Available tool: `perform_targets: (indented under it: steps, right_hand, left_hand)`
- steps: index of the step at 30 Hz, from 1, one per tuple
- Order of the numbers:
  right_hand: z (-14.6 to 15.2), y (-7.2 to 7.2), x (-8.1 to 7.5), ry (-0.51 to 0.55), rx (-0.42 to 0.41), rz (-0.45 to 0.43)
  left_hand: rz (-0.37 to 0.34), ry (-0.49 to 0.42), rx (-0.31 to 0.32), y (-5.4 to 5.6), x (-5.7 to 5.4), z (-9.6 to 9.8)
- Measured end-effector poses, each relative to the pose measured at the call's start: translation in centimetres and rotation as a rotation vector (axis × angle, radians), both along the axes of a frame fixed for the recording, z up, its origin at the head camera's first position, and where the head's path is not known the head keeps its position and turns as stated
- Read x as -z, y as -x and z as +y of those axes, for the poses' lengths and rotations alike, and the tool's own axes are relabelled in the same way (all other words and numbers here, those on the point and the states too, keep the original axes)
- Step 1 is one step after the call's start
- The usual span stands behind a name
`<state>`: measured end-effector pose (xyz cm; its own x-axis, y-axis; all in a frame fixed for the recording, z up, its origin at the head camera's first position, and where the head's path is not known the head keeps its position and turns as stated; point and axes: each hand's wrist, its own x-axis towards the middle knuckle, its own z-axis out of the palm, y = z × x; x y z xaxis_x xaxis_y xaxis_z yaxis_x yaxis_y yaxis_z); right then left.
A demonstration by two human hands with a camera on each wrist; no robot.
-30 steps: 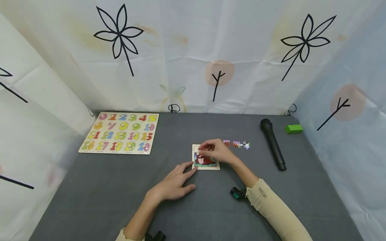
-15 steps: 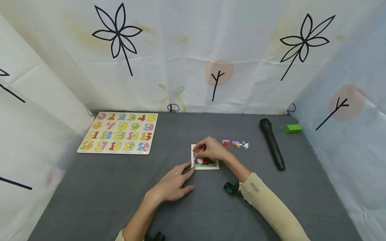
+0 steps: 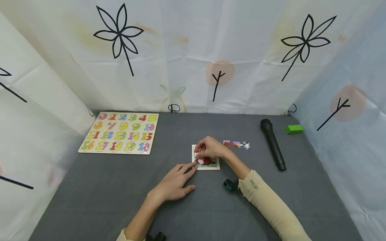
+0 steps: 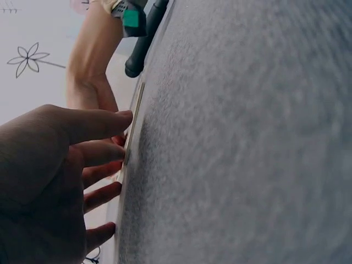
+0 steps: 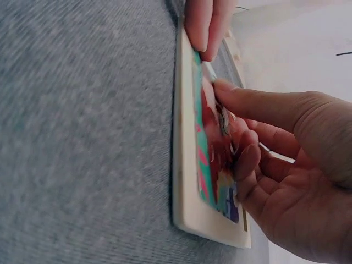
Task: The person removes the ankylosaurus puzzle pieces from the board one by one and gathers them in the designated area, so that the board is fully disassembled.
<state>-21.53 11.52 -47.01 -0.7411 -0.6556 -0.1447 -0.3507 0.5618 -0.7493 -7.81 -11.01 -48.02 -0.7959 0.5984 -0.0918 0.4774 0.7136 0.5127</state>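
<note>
The jigsaw puzzle (image 3: pixel 208 162) lies green edge toward the person, long axis unclear; left hand (image 3: pixel 174 184), fingers extended, touches its near-left corner; right hand (image 3: pixel 212 148) curls over it, any grip unclear.

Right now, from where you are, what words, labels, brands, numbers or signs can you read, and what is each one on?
"0 1 2 3 4 5": number puzzle board, top row
"6 7 8 9 10": its second row
"11 12 13 14 15": third row
"16 17 18 19 20": bottom row
Marks beneath those numbers: too small to read
Dark print on the right sleeve: too small to read
Handheld microphone, jigsaw tray: nothing readable
</note>
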Motion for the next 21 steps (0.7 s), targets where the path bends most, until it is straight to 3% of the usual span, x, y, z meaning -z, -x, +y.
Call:
perform_targets:
  steps: [5, 15, 21]
  right_hand:
    - [-0.05, -0.03, -0.07, 0.013, -0.025, -0.005]
    - [0.39, -0.35, -0.03, 0.088, -0.172, 0.028]
    - [0.41, -0.79, 0.00, 0.079, -0.148, 0.052]
  left_hand:
    - [0.041, 0.039, -0.015, -0.19, -0.12, 0.41]
    - [0.052, 0.049, -0.029, -0.28, -0.25, 0.54]
    - [0.047, 0.041, -0.034, -0.29, -0.24, 0.65]
